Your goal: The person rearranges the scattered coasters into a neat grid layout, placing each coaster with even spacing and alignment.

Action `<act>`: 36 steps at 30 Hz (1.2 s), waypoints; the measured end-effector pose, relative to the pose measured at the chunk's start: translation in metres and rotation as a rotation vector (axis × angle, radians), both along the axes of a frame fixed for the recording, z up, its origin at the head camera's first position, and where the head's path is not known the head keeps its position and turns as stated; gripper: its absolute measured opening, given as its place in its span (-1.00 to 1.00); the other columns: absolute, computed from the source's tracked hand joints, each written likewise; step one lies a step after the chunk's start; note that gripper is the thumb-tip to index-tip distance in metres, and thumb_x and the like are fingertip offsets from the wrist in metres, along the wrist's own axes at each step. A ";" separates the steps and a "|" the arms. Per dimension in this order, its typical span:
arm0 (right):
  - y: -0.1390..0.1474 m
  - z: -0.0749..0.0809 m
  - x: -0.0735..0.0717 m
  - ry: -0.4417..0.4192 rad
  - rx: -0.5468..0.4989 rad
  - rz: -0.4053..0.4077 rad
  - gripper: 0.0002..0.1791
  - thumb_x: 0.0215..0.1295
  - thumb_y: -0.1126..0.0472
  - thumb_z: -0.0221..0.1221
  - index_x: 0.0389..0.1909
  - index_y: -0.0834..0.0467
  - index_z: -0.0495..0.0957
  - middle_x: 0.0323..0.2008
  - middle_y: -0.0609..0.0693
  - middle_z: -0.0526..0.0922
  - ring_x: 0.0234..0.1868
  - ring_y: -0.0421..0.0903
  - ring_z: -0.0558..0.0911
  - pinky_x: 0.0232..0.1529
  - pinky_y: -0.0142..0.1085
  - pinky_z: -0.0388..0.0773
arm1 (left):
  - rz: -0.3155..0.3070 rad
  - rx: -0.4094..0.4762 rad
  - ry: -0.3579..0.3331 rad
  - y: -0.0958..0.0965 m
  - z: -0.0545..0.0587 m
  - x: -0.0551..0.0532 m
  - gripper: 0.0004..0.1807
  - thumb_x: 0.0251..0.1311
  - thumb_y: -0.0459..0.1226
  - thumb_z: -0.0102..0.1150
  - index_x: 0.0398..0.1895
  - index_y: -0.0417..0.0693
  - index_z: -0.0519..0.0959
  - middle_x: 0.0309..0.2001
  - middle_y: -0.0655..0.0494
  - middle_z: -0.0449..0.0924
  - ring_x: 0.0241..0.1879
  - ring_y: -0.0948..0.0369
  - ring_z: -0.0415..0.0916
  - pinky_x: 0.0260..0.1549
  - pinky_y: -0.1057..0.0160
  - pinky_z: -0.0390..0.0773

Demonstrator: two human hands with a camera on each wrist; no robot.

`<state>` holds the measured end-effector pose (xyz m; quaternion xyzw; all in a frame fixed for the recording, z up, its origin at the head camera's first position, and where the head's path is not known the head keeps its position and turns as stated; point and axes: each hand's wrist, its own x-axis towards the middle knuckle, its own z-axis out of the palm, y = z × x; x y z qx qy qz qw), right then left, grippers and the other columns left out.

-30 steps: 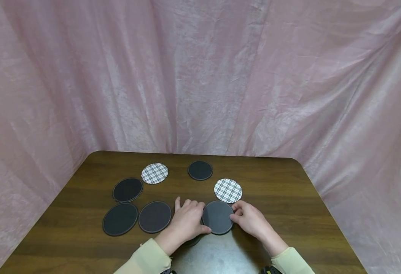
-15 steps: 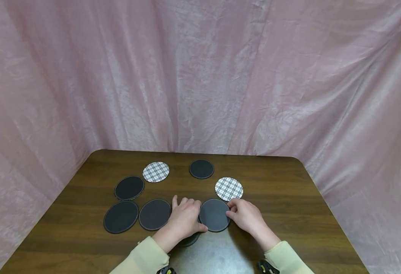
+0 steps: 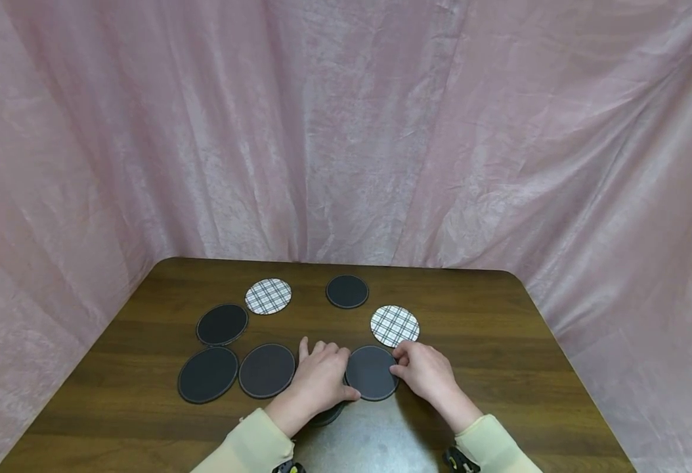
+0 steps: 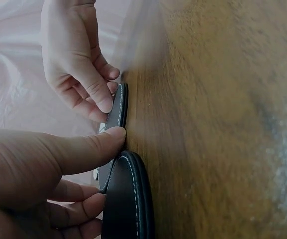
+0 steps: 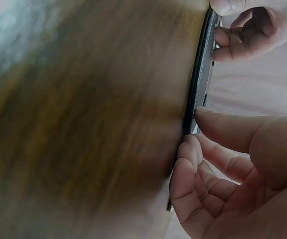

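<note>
In the head view, a round black coaster (image 3: 371, 373) with a stitched rim lies on the table between my two hands. My left hand (image 3: 316, 381) grips its left side, with the thumb at the near edge and the fingers at the far edge. At its right edge, my right hand (image 3: 430, 378) pinches it between thumb and fingers. From the right wrist, the coaster's rim (image 5: 201, 74) shows as dark layers close to the wood. Another black coaster (image 4: 121, 199) sits right beside it under my left hand, mostly hidden in the head view.
To the left are three dark coasters: a brownish one (image 3: 267, 371), a black one (image 3: 207, 374) and another black one (image 3: 222, 324). Farther back lie a plaid coaster (image 3: 268, 297), a black coaster (image 3: 347, 292) and a second plaid coaster (image 3: 394, 326). Pink curtains (image 3: 346, 131) hang behind the table.
The coaster between my hands has slid slightly left, and the right hand has moved left with it. Slightly more of the coaster under my left wrist shows.
</note>
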<state>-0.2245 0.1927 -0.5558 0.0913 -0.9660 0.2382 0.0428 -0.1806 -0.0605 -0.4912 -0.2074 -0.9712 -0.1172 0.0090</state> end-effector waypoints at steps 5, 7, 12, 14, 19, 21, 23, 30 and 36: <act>0.000 0.002 -0.001 -0.011 0.015 0.001 -0.74 0.15 0.02 0.66 -0.22 -0.17 0.77 -0.43 -0.40 0.65 -0.38 -0.28 0.60 -0.32 -0.13 0.54 | -0.005 -0.007 0.017 0.001 0.000 0.000 -0.26 -0.06 0.16 0.79 0.03 -0.15 0.72 -0.09 -0.02 0.68 0.09 -0.10 0.57 0.40 -0.55 0.20; 0.005 -0.012 -0.008 0.008 0.028 0.009 -0.74 0.15 -0.01 0.65 -0.22 -0.20 0.77 -0.43 -0.42 0.64 -0.38 -0.30 0.60 -0.35 -0.14 0.53 | -0.008 -0.010 0.017 0.001 0.001 0.001 -0.25 -0.05 0.16 0.78 0.03 -0.16 0.71 -0.10 -0.02 0.67 0.10 -0.10 0.57 0.40 -0.55 0.20; 0.000 0.007 0.002 0.008 0.027 0.026 -0.77 0.18 0.06 0.63 -0.21 -0.10 0.78 -0.41 -0.33 0.67 -0.37 -0.24 0.63 -0.36 -0.12 0.53 | -0.013 -0.012 0.008 0.001 0.001 0.001 -0.23 -0.03 0.17 0.76 0.05 -0.17 0.71 -0.09 -0.03 0.67 0.11 -0.10 0.57 0.40 -0.54 0.21; -0.006 0.028 0.012 -0.009 0.013 0.030 -0.78 0.19 0.11 0.62 -0.21 -0.05 0.78 -0.40 -0.28 0.69 -0.36 -0.21 0.64 -0.34 -0.10 0.54 | -0.012 -0.013 0.009 0.001 0.001 0.001 -0.23 -0.04 0.17 0.76 0.05 -0.17 0.71 -0.09 -0.03 0.67 0.11 -0.10 0.57 0.40 -0.53 0.21; -0.017 0.061 0.027 -0.059 -0.002 0.011 -0.79 0.21 0.18 0.62 -0.23 0.01 0.77 -0.39 -0.23 0.69 -0.34 -0.16 0.66 -0.28 -0.04 0.59 | -0.014 -0.021 0.018 0.001 0.001 0.001 -0.23 -0.06 0.18 0.77 0.03 -0.17 0.71 -0.12 -0.03 0.66 0.09 -0.11 0.57 0.40 -0.52 0.23; -0.015 0.057 0.026 -0.031 0.008 0.019 -0.79 0.19 0.19 0.61 -0.24 0.01 0.76 -0.41 -0.24 0.67 -0.36 -0.18 0.63 -0.31 -0.03 0.57 | -0.018 -0.024 0.022 0.001 0.002 0.000 -0.24 -0.06 0.18 0.77 0.02 -0.17 0.70 -0.13 -0.03 0.65 0.09 -0.11 0.57 0.40 -0.52 0.24; -0.012 0.046 0.021 -0.001 0.009 0.037 -0.79 0.19 0.19 0.61 -0.26 0.01 0.76 -0.42 -0.25 0.66 -0.38 -0.19 0.62 -0.34 -0.04 0.56 | -0.019 -0.027 0.026 0.001 0.001 0.000 -0.24 -0.06 0.19 0.77 0.01 -0.16 0.70 -0.14 -0.03 0.65 0.08 -0.11 0.57 0.39 -0.51 0.24; -0.012 0.045 0.018 -0.034 0.016 0.025 -0.80 0.20 0.18 0.61 -0.23 0.00 0.78 -0.40 -0.23 0.69 -0.34 -0.17 0.65 -0.30 -0.05 0.58 | -0.014 -0.030 0.019 0.002 0.001 -0.001 -0.24 -0.05 0.19 0.76 0.00 -0.16 0.71 -0.14 -0.03 0.65 0.08 -0.11 0.56 0.40 -0.51 0.24; -0.007 0.025 0.002 -0.008 0.040 0.032 -0.80 0.23 0.13 0.62 -0.21 -0.01 0.79 -0.39 -0.22 0.71 -0.35 -0.18 0.65 -0.33 -0.06 0.56 | 0.000 -0.039 0.019 0.004 0.000 -0.005 -0.21 -0.04 0.20 0.75 0.04 -0.19 0.72 -0.11 -0.06 0.66 0.09 -0.12 0.56 0.40 -0.50 0.25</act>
